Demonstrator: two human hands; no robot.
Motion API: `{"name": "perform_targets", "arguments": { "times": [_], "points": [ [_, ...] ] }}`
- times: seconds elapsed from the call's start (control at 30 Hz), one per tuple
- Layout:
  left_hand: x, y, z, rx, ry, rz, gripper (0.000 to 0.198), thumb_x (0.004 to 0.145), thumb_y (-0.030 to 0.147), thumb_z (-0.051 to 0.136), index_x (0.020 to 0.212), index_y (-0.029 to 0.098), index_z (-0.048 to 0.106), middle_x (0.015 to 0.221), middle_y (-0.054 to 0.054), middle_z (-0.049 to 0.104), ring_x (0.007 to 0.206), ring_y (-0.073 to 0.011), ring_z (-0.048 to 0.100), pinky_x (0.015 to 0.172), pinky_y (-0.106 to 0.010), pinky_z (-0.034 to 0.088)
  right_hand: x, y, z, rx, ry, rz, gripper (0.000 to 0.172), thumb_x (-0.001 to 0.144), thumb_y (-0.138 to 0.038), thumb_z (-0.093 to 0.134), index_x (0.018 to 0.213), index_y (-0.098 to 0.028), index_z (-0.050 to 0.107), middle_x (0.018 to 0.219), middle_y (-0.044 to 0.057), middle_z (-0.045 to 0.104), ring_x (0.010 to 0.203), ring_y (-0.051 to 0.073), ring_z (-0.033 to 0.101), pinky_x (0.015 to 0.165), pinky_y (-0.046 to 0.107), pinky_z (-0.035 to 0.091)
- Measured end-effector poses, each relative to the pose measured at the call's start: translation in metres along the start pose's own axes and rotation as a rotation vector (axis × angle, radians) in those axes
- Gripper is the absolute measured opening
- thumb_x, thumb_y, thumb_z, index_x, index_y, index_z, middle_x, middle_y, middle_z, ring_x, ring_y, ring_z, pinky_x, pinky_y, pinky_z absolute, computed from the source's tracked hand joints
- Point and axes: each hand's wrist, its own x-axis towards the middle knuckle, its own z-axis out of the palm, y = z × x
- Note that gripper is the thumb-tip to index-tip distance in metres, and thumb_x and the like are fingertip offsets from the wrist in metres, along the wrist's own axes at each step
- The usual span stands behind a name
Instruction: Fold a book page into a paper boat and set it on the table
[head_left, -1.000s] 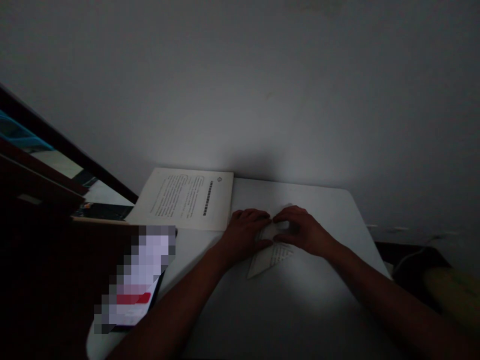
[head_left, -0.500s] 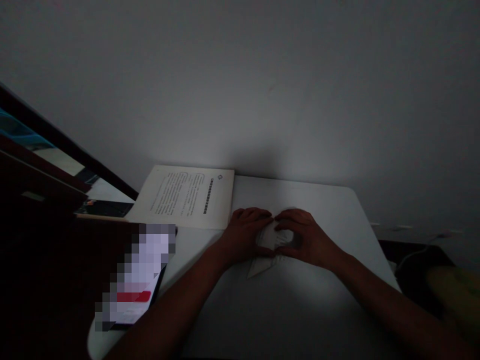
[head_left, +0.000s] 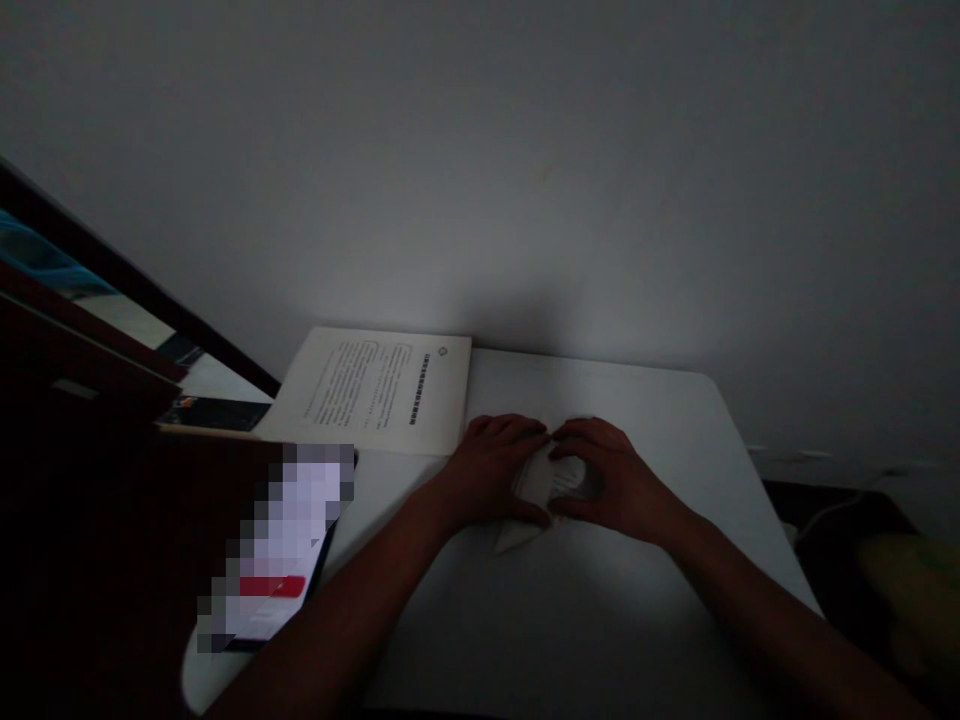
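Note:
A small piece of folded paper (head_left: pixel 536 480) with faint printing lies on the white table, a pointed corner sticking out toward me. My left hand (head_left: pixel 495 470) grips its left side, fingers curled at the far edge and thumb at the near edge. My right hand (head_left: pixel 600 470) holds the right side in the same way, fingers and thumb bent round it. The fingertips of both hands almost meet over the paper's middle. Much of the paper is covered by my hands, and its exact folds are too dark to make out.
An open printed book or booklet (head_left: pixel 382 390) lies at the table's back left, against the wall (head_left: pixel 540 180). A phone with a lit, blurred screen (head_left: pixel 292 550) rests near the left edge of the white table (head_left: pixel 637 390), beside my left forearm. A cable (head_left: pixel 847 510) runs beyond the right edge.
My hands stay nearly in place on the folded paper, with only slight finger movement. The whole view has shifted a little.

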Motion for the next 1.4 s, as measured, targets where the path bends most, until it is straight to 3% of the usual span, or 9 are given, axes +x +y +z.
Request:
{"name": "perform_targets", "arguments": {
  "times": [0.43, 0.9, 1.4],
  "points": [
    [-0.004, -0.001, 0.006, 0.064, 0.022, 0.061, 0.079, 0.074, 0.07, 0.047, 0.135, 0.02, 0.036, 0.138, -0.009, 0.043, 0.13, -0.0253, 0.033, 0.106, -0.041, 0.021, -0.001, 0.005, 0.001, -0.014, -0.036, -0.019, 0.047, 0.064, -0.045, 0.073, 0.104, -0.023, 0.06, 0.118, 0.009, 0.058, 0.114, 0.028, 0.049, 0.1, 0.049, 0.035],
    [-0.011, 0.001, 0.014, 0.118, -0.01, 0.044, 0.098, 0.066, 0.078, 0.047, 0.141, 0.019, 0.026, 0.146, -0.009, 0.033, 0.136, -0.0263, 0.024, 0.111, -0.044, 0.012, -0.003, 0.014, 0.0, -0.02, -0.061, -0.04, 0.048, 0.066, -0.049, 0.07, 0.108, -0.026, 0.06, 0.12, 0.007, 0.058, 0.117, 0.029, 0.049, 0.098, 0.05, 0.036],
    [-0.013, 0.001, 0.012, 0.14, -0.025, 0.072, 0.095, 0.068, 0.074, 0.05, 0.141, 0.019, 0.025, 0.147, -0.009, 0.031, 0.137, -0.0274, 0.022, 0.111, -0.046, 0.012, -0.002, 0.014, -0.001, -0.013, -0.067, -0.045, 0.047, 0.066, -0.047, 0.07, 0.107, -0.027, 0.06, 0.119, 0.007, 0.058, 0.116, 0.029, 0.049, 0.098, 0.051, 0.036]
  ]
}}
